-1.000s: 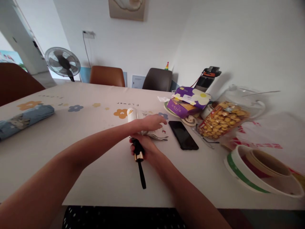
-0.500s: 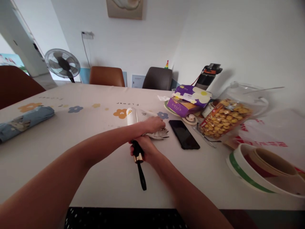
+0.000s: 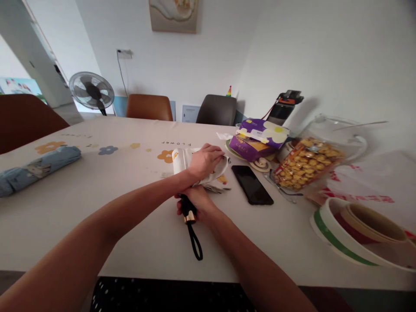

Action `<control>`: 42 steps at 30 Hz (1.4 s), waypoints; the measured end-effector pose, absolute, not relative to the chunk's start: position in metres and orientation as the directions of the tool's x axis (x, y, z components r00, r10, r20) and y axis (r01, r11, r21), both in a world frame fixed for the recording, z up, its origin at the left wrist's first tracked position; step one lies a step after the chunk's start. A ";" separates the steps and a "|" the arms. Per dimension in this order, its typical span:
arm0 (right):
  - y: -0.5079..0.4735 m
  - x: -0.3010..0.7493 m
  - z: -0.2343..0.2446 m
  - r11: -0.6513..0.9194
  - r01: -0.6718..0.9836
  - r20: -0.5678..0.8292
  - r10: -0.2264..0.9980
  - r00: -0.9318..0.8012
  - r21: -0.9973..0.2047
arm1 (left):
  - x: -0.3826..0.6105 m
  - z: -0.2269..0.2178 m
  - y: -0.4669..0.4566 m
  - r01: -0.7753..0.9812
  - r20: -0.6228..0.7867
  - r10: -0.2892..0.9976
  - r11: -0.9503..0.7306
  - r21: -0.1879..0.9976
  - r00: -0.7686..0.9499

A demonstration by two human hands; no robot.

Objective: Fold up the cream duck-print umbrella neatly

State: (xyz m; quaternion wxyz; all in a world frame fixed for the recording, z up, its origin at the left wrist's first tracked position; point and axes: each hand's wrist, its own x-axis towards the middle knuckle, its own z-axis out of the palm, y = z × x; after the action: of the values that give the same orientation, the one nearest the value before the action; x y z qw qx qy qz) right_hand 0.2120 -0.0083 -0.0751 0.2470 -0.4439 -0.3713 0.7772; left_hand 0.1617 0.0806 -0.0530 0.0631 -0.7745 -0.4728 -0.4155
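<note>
A white folding umbrella [image 3: 180, 161] with a printed pattern lies on the table in front of me, its canopy partly loose at the right. My right hand [image 3: 198, 200] is wrapped around the black handle, which has a gold band and a black wrist strap [image 3: 196, 245] hanging toward me. Crossing over the right wrist side, my left hand [image 3: 205, 163] presses on the canopy, fingers bent over the fabric's right fold. Part of the canopy is hidden under this hand. A black phone [image 3: 252, 185] lies just right of the umbrella.
A furled blue umbrella [image 3: 52, 163] lies at the left. To the right are glasses [image 3: 286, 193], a purple box [image 3: 248, 145], a jar of yellow snacks [image 3: 308, 162], a dark bottle [image 3: 282, 110], a plastic bag [image 3: 373, 182] and a green-striped bowl [image 3: 338, 238]. Chairs and a fan stand beyond.
My left hand has shifted up and slightly back over the canopy, and the fabric's right edge is raised. My right hand stays on the handle; the strap's loop has swung open. The view tilted slightly.
</note>
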 end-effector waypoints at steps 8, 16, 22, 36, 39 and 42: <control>-0.012 0.213 -0.066 -0.583 0.011 -0.520 0.715 -0.467 -0.812 | 0.152 -0.047 0.072 0.689 0.758 0.632 -0.480 0.544 -0.159; -0.011 0.212 -0.065 -0.580 -0.017 -0.507 0.726 -0.464 -0.815 | 0.124 -0.050 0.062 0.451 0.658 0.620 -0.485 0.749 -0.426; -0.009 0.213 -0.066 -0.593 -0.083 -0.487 0.726 -0.486 -0.801 | 0.077 -0.062 0.041 0.479 0.684 0.593 -0.494 0.726 -0.425; -0.006 0.222 -0.056 -0.641 -0.179 -0.479 0.704 -0.524 -0.746 | 0.030 -0.080 -0.002 0.172 0.459 0.716 -0.439 0.882 -0.527; -0.003 0.224 -0.056 -0.698 -0.178 -0.519 0.655 -0.550 -0.694 | 0.029 -0.079 -0.003 0.175 0.472 0.724 -0.450 0.876 -0.503; -0.001 0.223 -0.058 -0.673 -0.153 -0.528 0.683 -0.505 -0.724 | 0.027 -0.079 -0.004 0.191 0.493 0.723 -0.462 0.866 -0.484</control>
State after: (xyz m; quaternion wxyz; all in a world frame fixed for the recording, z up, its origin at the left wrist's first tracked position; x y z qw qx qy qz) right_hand 0.2228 -0.0010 -0.0580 0.2581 -0.4253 -0.3116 0.8096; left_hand 0.0266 -0.0045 -0.0793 -0.1867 -0.4725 -0.4836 -0.7128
